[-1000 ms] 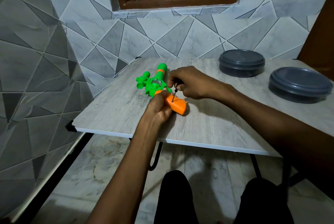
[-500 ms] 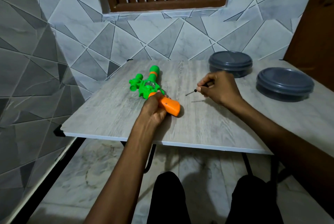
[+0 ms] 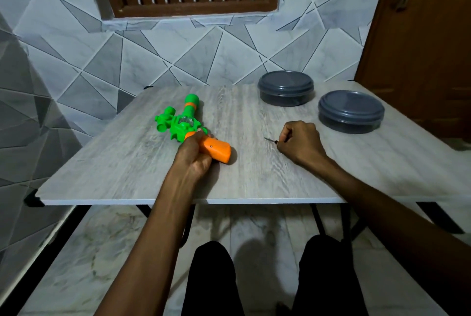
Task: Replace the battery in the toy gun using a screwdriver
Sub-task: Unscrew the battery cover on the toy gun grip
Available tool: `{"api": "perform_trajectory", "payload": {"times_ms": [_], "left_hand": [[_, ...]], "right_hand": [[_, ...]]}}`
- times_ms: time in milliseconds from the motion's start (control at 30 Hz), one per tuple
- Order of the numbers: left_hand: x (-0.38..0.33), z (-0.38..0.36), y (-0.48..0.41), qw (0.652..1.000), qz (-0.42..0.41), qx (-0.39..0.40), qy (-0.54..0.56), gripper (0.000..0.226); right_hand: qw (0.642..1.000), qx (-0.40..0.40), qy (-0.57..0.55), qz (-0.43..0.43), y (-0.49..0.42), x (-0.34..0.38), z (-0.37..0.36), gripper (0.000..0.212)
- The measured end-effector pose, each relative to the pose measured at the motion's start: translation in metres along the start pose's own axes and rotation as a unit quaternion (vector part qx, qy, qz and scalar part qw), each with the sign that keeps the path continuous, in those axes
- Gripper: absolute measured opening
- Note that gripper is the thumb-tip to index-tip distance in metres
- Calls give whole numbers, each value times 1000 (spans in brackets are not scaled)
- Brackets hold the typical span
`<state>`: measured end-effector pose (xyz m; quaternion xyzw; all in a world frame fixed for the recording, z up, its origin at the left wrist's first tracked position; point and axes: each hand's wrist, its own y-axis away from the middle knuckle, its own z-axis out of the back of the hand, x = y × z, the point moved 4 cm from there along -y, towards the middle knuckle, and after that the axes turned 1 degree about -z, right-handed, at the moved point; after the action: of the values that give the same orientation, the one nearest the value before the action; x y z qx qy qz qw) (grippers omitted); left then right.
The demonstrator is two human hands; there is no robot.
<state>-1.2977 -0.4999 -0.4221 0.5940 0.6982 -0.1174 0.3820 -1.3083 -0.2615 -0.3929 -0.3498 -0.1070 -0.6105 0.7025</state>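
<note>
The green and orange toy gun lay flat on the wood-grain bench, its orange grip held in the curled left hand. Well to its right, the right hand rested fisted around a small screwdriver, tip pointing toward the gun, near two lidded grey containers

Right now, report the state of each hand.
Left hand: closed, gripping the toy gun on the table.
Right hand: closed, holding the screwdriver, clear of the gun.

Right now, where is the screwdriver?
Head view: the screwdriver is gripped in the right hand on the table, right of the toy gun the left hand holds.
</note>
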Motion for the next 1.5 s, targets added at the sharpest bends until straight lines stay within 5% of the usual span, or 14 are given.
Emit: {"api": "perform_trajectory", "payload": {"times_ms": [167,300,400,467,567,700,800,933,1100,1267,1400,1500], "left_hand": [[-2,2,1,1000,6,11,13,18],[-6,5,4,999,9,32,30,19],[-8,7,9,998,14,50,42,17],[-8,9,11,996,22,72,45,14],[-12,6,21,990,40,128,32,19],[-21,8,10,995,-12,95,-25,21],[-25,1,-2,972,-112,47,-202,40],[-27,-15,-6,892,-191,58,-407,55],[-13,-13,-43,830,-175,54,-527,99],[-19,-26,-22,813,-175,55,-552,96],[-20,-30,-16,828,-167,67,-531,40],[-21,-33,-12,836,-171,75,-517,38]], "right_hand": [[1000,27,2,-14,-4,-1,-10,6],[998,-30,-55,6,-1,20,-10,7],[977,57,-199,40,8,64,-24,11],[965,130,-210,85,15,92,-40,17],[967,139,-184,109,19,114,-60,21],[951,129,-279,-36,14,111,-79,24],[845,177,-452,-224,12,111,-94,25],[736,216,-553,-326,12,110,-95,29],[722,179,-560,-365,15,104,-88,29],[709,169,-576,-370,15,105,-82,30],[704,171,-581,-372,14,104,-79,32],[700,165,-582,-380,12,100,-79,32]]}}
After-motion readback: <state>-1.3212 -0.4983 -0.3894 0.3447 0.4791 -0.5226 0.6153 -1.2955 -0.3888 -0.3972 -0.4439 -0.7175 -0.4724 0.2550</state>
